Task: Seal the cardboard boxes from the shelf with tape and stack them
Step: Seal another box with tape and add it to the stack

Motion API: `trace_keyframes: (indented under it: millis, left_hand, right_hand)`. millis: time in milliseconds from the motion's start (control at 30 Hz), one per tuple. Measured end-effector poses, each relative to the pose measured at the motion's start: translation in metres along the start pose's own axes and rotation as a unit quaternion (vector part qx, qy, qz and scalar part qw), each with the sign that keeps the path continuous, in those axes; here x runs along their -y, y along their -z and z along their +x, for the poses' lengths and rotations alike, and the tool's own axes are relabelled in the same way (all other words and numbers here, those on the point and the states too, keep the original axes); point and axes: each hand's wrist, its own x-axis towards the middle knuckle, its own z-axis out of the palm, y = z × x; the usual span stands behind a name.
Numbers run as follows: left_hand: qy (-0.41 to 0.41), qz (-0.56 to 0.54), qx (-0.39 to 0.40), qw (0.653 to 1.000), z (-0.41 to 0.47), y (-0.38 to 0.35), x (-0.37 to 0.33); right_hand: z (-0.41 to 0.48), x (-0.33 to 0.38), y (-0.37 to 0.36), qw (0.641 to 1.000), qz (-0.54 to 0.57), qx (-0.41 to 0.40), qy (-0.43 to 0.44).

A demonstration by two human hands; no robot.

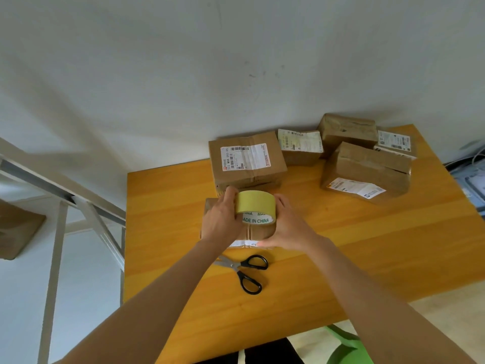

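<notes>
Our left grip (223, 219) and right grip (288, 224), both bare hands, curl round a roll of yellowish tape (256, 203) from either side and hold it upright on its edge. No loose strip of tape shows. The roll sits just over a small cardboard box (259, 232) that lies on the orange wooden bench (170, 232), and our hands hide most of the box

We judge the task to be at an early stage. This box looks about to be taped, and we cannot tell whether its seam is already covered. Just behind it stands a larger labelled box (246, 161). A loose cluster of boxes (367, 166) lies further back to the right, against the wall, and is not in a tidy stack. One more box (18, 229) sits on the metal shelf (60, 200) to our left, off the bench, so fetching and stacking seem to remain

Black-handled scissors (244, 269) lie between the small box and the near edge of the bench. The left edge is well apart from our hands. Bare wood stretches to the right and offers room for stacking. A green chair (346, 345) shows below the near edge
</notes>
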Motion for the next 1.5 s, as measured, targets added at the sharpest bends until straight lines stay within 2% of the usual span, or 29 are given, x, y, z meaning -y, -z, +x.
trace_keyframes:
  millis: [100,300,467,567,667,800,867,967,1067,1200,1367,1500]
  left_hand:
    - [0.026,-0.010,-0.007,1.000,-0.001,-0.006,-0.002]
    - [0.052,-0.033,-0.020,0.998,-0.003,-0.007,-0.008]
    - [-0.007,0.029,0.005,1.000,0.002,0.011,-0.007]
    - [-0.014,0.043,-0.028,0.999,0.007,0.027,0.008]
    - [-0.058,0.104,-0.052,0.991,0.009,0.045,0.025]
    - [-0.091,0.165,-0.046,0.981,0.008,0.053,0.031]
    - [-0.070,0.144,-0.064,0.985,0.008,0.050,0.031]
    - [0.020,0.034,-0.102,0.994,0.006,0.041,0.030]
    - [0.120,-0.054,-0.117,0.984,0.003,0.029,0.032]
    - [0.175,-0.109,-0.116,0.972,-0.003,0.016,0.035]
    - [0.102,-0.035,-0.069,0.992,-0.001,0.028,0.036]
    - [0.051,0.032,-0.089,0.994,-0.001,0.055,0.055]
  right_hand:
    - [0.000,-0.005,-0.003,1.000,0.009,-0.006,0.000]
    - [0.005,-0.011,0.000,0.999,-0.021,0.032,-0.003]
    - [0.005,-0.017,0.002,0.998,-0.055,0.023,0.009]
    - [0.007,-0.018,0.001,0.998,-0.062,0.024,-0.003]
    - [0.008,-0.020,0.000,0.998,-0.061,0.024,-0.008]
    - [0.009,-0.018,-0.001,0.998,-0.062,0.019,-0.006]
    - [0.010,-0.018,0.000,0.998,-0.066,0.021,-0.007]
    - [0.011,-0.018,0.001,0.997,-0.069,0.024,-0.008]
    - [0.011,-0.018,0.000,0.997,-0.069,0.022,-0.006]
    - [0.010,-0.017,-0.001,0.998,-0.062,0.018,-0.006]
    - [0.008,-0.019,0.000,0.998,-0.057,0.021,-0.009]
    - [0.009,-0.018,0.001,0.998,-0.052,0.023,-0.011]
